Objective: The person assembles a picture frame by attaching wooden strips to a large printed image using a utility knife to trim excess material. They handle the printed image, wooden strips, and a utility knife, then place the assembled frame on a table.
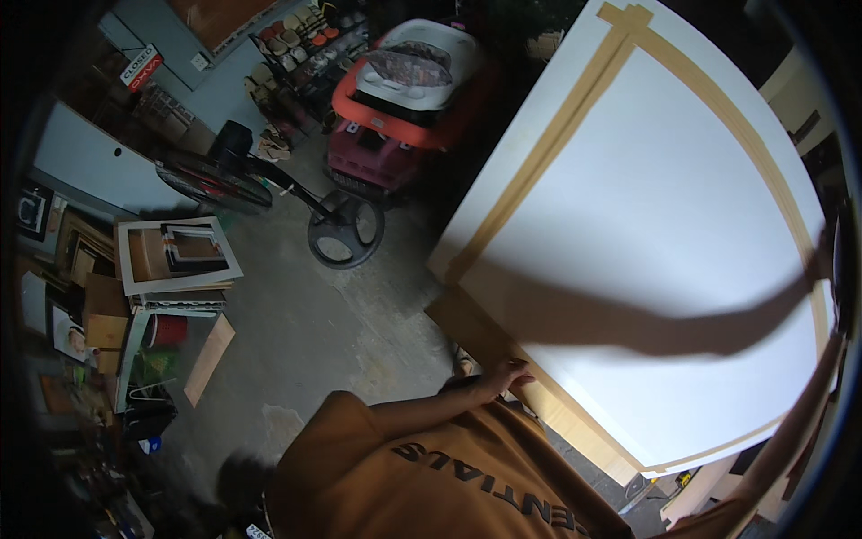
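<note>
Now the left hand (507,379) curled at the near edge of the tape-bordered white panel (664,225), grip unclear; the dim right hand (842,278), grip also unreadable, reached the panel's right edge; a pedestal fan (217,182) stood beyond.

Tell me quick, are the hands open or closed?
Left hand: curled at the white panel's edge; grip unclear.
Right hand: too dark to tell.

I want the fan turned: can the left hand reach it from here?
Probably not: the left hand is at the edge of the white panel, with open floor before the fan.
</note>
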`<state>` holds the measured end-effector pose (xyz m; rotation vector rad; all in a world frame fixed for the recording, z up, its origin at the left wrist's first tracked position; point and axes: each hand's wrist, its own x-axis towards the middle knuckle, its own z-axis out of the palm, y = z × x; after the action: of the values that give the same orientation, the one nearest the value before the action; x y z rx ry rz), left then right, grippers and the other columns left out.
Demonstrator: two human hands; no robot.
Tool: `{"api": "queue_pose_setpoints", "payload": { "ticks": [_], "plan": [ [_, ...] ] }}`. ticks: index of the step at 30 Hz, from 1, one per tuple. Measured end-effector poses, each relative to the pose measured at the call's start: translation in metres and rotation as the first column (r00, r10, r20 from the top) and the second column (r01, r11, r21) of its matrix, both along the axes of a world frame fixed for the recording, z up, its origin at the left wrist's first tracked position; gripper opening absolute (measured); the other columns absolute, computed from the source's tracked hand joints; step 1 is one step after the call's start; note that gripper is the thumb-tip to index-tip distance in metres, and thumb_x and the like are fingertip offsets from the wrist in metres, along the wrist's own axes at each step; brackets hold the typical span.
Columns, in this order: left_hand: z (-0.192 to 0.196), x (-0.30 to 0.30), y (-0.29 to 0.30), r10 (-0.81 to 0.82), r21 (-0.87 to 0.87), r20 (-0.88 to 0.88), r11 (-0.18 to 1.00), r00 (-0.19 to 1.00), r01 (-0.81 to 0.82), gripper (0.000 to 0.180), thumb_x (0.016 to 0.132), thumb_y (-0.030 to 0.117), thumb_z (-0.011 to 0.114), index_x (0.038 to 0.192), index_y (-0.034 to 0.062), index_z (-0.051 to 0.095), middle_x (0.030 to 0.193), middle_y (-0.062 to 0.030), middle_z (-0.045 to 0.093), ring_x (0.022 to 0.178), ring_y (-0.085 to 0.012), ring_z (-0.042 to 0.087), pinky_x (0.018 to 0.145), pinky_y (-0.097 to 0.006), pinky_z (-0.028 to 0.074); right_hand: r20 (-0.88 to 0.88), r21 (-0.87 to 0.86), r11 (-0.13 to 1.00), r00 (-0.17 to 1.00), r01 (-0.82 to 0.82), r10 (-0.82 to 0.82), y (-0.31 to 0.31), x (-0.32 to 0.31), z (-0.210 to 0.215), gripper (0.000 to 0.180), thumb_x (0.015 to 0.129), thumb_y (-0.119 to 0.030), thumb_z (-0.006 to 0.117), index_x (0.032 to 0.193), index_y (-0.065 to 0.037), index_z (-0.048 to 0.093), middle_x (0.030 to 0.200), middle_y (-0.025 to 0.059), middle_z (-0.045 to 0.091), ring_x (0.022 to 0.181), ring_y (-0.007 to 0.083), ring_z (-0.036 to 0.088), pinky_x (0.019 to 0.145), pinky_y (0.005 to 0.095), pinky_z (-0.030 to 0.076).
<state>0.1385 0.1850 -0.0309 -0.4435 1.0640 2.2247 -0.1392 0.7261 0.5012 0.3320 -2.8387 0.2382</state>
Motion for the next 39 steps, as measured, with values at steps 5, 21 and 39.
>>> {"api": "queue_pose_setpoints", "payload": {
  "ticks": [5,21,39],
  "plan": [
    [0.043,0.023,-0.003,-0.075,-0.329,-0.036,0.943,0.997,0.059,0.033,0.097,0.033,0.062,0.098,0.0021,0.073,0.086,-0.0057,0.071,0.074,-0.0108,0.062,0.07,-0.026,0.049,0.0,-0.294,0.954,0.999,-0.051,0.054,0.105,-0.095,-0.138,0.025,0.103,-0.022,0.051,0.116,-0.003,0.059,0.095,0.0051,0.061,0.088,0.015,0.058,0.079,0.0349,0.049],
    [-0.058,0.107,0.069,0.182,-0.813,0.079,0.58,0.98,-0.042,0.033,0.093,0.03,0.064,0.109,0.0009,0.068,0.09,-0.0109,0.072,0.076,-0.0193,0.07,0.067,-0.034,0.056,0.289,-0.286,0.952,0.937,-0.113,0.198,0.136,-0.204,-0.539,0.024,0.103,-0.01,0.043,0.125,-0.005,0.051,0.116,0.0036,0.057,0.108,0.0166,0.056,0.095,0.0299,0.045],
    [0.032,0.078,0.074,-0.013,-0.937,-0.05,0.348,0.999,-0.042,0.037,0.095,0.032,0.064,0.095,-0.0045,0.064,0.082,-0.0163,0.072,0.07,-0.0242,0.071,0.067,-0.036,0.058,0.384,0.111,0.992,0.923,-0.054,0.007,0.108,-0.177,-0.606,0.056,0.102,-0.037,0.047,0.14,0.004,0.048,0.141,0.0249,0.051,0.133,0.0389,0.046,0.11,0.0412,0.037]
  ]
}}
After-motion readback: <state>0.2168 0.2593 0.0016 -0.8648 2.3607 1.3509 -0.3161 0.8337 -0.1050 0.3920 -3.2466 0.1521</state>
